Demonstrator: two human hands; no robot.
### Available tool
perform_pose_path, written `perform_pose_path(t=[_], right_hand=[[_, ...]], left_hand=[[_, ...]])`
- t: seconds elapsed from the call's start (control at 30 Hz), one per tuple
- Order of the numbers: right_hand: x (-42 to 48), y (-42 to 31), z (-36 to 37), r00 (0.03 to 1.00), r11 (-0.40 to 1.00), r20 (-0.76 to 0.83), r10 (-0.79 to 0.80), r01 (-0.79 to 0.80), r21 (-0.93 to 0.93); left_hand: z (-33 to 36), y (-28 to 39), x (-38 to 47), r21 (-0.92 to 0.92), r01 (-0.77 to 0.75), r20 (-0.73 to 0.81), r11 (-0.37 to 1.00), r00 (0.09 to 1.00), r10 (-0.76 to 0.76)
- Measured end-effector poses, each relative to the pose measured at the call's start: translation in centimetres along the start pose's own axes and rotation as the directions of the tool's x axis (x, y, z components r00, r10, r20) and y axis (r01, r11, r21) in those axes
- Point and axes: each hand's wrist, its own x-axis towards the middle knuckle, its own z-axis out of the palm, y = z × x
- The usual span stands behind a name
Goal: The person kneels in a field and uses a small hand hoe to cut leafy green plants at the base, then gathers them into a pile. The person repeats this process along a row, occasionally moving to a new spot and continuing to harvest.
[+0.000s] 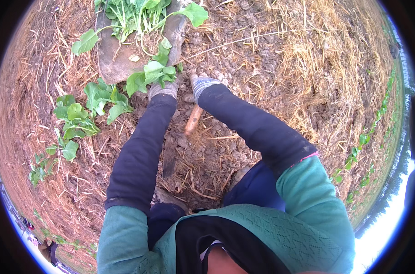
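My left hand (164, 89), in a grey knit glove, is low at the soil with a leafy green seedling (154, 72) in its grip. The leaves spread over the glove and hide the fingers. Beside it, my right hand (203, 83) wears a striped knit glove and is closed around a hand tool with a wooden handle (193, 120). The handle points back towards me, while the tool's head is out of sight. Just beyond my left hand, a worn wooden carrier (116, 66) bears a bunch of seedlings (135, 17) with bare roots.
Several leafy plants (78, 120) stand in a row at the left. Straw mulch (306, 68) covers much of the soil. A thin pale line (248, 39) runs rightward beyond my hands. One dark flat strip (169, 157) lies near my feet, and another plant row (356, 150) is far right.
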Motion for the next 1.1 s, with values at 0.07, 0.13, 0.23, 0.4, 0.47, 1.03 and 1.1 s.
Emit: perform_pose_path(t=[0.07,0.13,0.23,0.4,0.47,1.03,1.1], right_hand=[[1.4,-0.9,1.3,0.992,0.999,0.130,-0.001,0.005,-0.032],[2.8,-1.5,2.8,0.980,0.978,0.191,-0.058,0.095,-0.188],[4.9,-1.8,4.5,0.973,0.975,0.228,-0.023,0.072,-0.209],[5.3,-2.3,4.0,0.971,0.962,0.230,-0.065,0.122,-0.244],[4.1,-2.6,2.1,0.954,0.969,0.297,0.042,0.033,-0.243],[11.4,-16.7,-7.9,0.964,0.998,-0.261,0.060,-0.050,0.047],[13.9,-16.8,-7.0,0.930,0.984,-0.334,0.154,-0.113,0.138]], left_hand=[[0.0,0.0,-0.1,0.004,-0.004,0.015,1.000,1.000,0.004],[0.3,-0.4,-0.2,-0.080,-0.054,-0.029,0.995,0.998,0.052],[0.6,-0.9,0.0,-0.167,-0.090,-0.031,0.982,0.996,0.086],[-0.8,-0.1,-0.3,-0.613,0.053,0.171,0.788,0.983,0.068],[-3.2,-0.9,-2.0,-0.582,0.072,0.240,0.810,0.967,0.086],[-9.0,-14.2,-18.0,-0.913,0.409,0.398,0.005,0.884,0.245],[-8.6,-15.2,-17.7,-0.898,0.439,0.427,0.024,0.858,0.285]])
